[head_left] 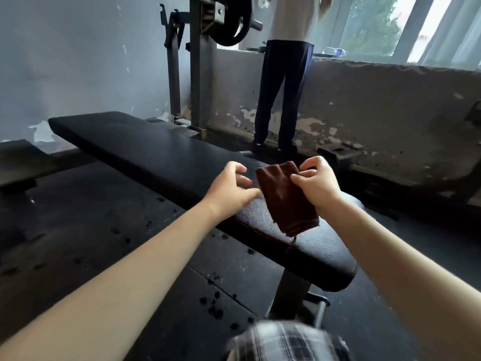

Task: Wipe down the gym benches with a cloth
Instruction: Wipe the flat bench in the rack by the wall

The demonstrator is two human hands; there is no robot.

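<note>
Right hand pinches cloth above near end of bench; left hand empty, just beside; bench runs to upper left.

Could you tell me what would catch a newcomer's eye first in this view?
The dark brown cloth draws the eye first. The right hand pinches it so that it hangs over the near end of the long black bench, and the left hand reaches for its edge. Behind, a person in dark trousers stands at the window wall, beside a rack carrying a black weight plate at the top.
</note>
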